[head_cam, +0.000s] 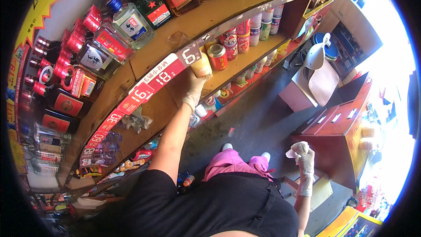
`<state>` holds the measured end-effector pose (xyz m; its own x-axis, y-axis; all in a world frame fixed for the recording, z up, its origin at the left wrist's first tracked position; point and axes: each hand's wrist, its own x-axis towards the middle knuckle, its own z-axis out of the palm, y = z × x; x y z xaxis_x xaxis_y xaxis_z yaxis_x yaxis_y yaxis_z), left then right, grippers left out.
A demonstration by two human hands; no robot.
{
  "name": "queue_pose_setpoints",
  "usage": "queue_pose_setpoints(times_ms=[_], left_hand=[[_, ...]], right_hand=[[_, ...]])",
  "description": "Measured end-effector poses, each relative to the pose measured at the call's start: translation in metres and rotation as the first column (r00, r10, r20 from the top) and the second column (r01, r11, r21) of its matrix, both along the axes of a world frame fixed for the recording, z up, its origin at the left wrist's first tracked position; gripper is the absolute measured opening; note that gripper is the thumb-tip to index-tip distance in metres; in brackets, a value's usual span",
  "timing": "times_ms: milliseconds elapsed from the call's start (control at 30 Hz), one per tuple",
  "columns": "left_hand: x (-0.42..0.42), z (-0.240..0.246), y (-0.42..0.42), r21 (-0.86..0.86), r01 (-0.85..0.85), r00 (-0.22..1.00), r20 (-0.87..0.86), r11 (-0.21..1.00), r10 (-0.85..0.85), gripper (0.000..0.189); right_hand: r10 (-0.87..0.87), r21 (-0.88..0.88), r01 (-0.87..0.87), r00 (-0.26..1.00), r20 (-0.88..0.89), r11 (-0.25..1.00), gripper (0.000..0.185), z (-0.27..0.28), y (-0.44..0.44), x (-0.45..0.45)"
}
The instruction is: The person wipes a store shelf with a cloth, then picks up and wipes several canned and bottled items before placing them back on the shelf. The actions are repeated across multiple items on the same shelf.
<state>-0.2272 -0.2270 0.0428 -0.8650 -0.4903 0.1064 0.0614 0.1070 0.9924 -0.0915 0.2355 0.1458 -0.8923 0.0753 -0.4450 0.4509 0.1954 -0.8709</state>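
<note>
My left hand (195, 89), in a thin pale glove, grips a pale yellow bottle (201, 66) on the middle shelf board (158, 102). The shelf's front edge hides the bottle's upper part. Close beside it stands a red can (217, 57) with a metal top. Farther along that board are several more cans (243, 36) in rows. Out to the right, my right hand (306, 161), also gloved, is closed around a crumpled white cloth (297, 149), well away from the shelf.
Glass liquor bottles (131, 26) crowd the upper board, whose edge carries red price tags (136, 97). A crumpled plastic bag (138, 120) lies on the middle board. Behind me to the right are a chair with a woven seat (320, 82) and a reddish wooden drawer cabinet (329, 138).
</note>
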Motion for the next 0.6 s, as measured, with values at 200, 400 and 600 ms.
queue_pose_setpoints(times_ms=[200, 400, 600], left_hand=[[-0.011, -0.028, 0.006, -0.390, -0.286, 0.956, -0.055, 0.876, 0.288, 0.102], [0.014, -0.024, -0.002, 0.119, 0.036, 0.999, -0.035, 0.992, -0.032, 0.080], [-0.003, 0.010, -0.040, -0.020, 0.332, 0.942, 0.063, 0.943, -0.330, 0.078]], right_hand=[[0.047, 0.077, -0.049, 0.998, 0.032, 0.996, 0.026, -0.002, 0.001, 0.009], [0.017, 0.087, -0.022, 0.998, 0.057, 0.996, 0.026, 0.002, -0.003, 0.007], [0.020, 0.051, -0.023, 0.998, 0.056, 0.998, 0.019, 0.007, -0.011, 0.002]])
